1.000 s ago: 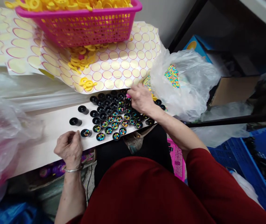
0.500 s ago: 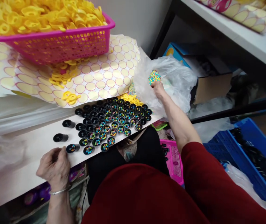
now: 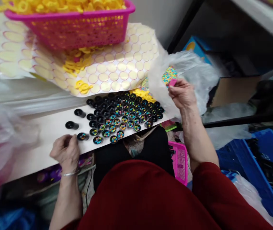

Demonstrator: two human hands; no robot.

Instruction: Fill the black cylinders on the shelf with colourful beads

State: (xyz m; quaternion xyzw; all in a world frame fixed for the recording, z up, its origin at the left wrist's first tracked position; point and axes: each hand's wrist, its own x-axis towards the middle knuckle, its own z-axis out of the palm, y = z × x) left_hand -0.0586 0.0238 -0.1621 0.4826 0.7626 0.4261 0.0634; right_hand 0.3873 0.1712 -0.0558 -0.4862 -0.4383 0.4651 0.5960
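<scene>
My right hand (image 3: 182,93) pinches a small pink plastic piece (image 3: 172,82) at the mouth of a clear plastic bag (image 3: 194,68). Bright multicoloured beads (image 3: 169,75) lie in that bag, just behind the fingers. My left hand (image 3: 66,150) is curled closed on the white board, its fingertips beside a black cup (image 3: 81,136) with beads in it; what the fingers hold, if anything, is hidden. Many black cups (image 3: 112,128) stand packed together on the board, several with coloured beads inside. Two more black cups (image 3: 71,125) stand apart at the left.
A pink basket (image 3: 79,32) of yellow plastic parts stands on sticker sheets (image 3: 117,67) at the back. Loose yellow pieces (image 3: 142,95) lie behind the cups. At the right are a blue crate (image 3: 266,172), a cardboard box (image 3: 234,91) and a dark shelf frame.
My right hand has drawn back from the beads toward me, and the pink piece now shows in its fingers. My left hand stays beside the same cup. The whole view has shifted.
</scene>
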